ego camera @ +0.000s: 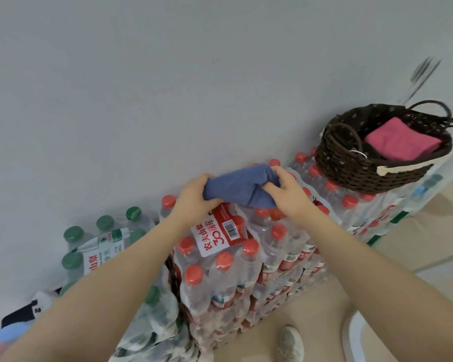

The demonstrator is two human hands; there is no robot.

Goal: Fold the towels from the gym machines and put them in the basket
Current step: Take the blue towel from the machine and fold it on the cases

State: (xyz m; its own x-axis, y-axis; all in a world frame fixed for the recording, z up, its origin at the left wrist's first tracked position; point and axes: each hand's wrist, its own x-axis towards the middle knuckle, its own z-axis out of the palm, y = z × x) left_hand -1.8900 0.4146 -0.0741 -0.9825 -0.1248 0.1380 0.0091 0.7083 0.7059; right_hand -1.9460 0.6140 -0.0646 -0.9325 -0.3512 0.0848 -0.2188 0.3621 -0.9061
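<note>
Both hands are up on the stacked packs of red-capped water bottles (236, 259), and the run along that stack towards the basket (351, 171) at its far right end is open, with only bottle caps bumping up underneath. The basket's mouth is partly taken up by a folded pink towel (400, 139) on its right side, leaving darker room at the left. Two looped handles (343, 134) stand up at the rim and could snag a wrist. The grey wall (168, 87) closes off the far side just behind. Lower packs of green-capped bottles (100, 244) crowd the left edge.
</note>
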